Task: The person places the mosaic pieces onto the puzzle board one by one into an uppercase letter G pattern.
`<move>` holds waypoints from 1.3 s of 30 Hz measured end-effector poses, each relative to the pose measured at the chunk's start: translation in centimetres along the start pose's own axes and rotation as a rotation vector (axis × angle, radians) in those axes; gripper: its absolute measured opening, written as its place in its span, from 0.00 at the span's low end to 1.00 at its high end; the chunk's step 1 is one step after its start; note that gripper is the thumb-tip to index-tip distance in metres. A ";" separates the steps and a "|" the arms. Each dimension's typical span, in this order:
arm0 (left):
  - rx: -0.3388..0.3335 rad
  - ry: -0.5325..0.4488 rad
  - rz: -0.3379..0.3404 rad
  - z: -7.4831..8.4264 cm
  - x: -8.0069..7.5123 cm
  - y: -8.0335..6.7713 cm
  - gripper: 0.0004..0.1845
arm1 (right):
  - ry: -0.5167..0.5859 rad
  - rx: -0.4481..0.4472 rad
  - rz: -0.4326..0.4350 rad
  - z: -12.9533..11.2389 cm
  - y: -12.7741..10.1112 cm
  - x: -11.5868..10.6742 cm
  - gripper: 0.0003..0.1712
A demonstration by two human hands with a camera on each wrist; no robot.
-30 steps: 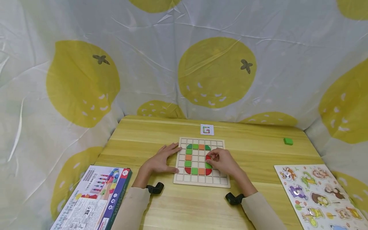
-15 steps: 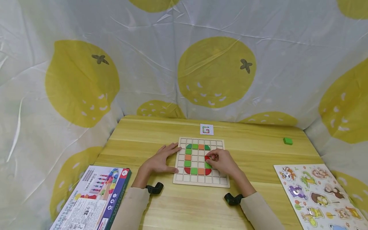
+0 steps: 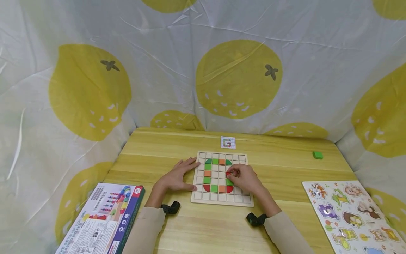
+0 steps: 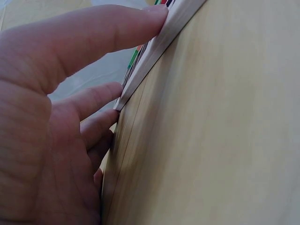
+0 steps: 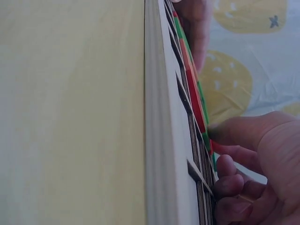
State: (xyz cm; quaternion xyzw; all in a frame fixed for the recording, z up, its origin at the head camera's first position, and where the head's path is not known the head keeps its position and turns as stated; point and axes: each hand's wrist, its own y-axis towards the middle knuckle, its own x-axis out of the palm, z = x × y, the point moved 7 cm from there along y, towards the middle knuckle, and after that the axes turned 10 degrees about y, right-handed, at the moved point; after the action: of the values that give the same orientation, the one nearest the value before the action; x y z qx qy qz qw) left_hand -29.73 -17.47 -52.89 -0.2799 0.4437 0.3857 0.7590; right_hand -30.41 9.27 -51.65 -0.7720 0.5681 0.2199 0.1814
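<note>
A pale wooden grid board lies flat on the table, with green, orange and red tiles forming a rounded loop. My left hand rests at its left side with fingers spread; in the left wrist view the thumb and fingertips touch the board's edge. Over the loop's right side, my right hand pinches a red tile between thumb and index finger, just above a light green tile. The other right fingers are curled near the board, as the right wrist view shows.
A small card with a coloured G pattern lies behind the board. A green block sits at the far right. A printed box is at front left, an animal puzzle board at front right. Patterned cloth hangs behind.
My right hand has stayed at the same spot, shifting only very slightly over the red tile. A speck of red now shows just past its right side. The left hand keeps its place.
</note>
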 end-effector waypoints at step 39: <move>-0.009 -0.015 0.000 0.1 0.0 -0.1 0.53 | -0.003 0.039 0.161 4.8 -3.5 -7.6 0.11</move>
State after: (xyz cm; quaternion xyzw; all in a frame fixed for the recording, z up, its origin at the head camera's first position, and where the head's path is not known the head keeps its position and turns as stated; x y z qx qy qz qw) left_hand -29.61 -17.44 -52.83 -0.2804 0.4364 0.3896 0.7610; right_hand -29.68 18.88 -51.47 -0.7200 0.6321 0.2238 0.1789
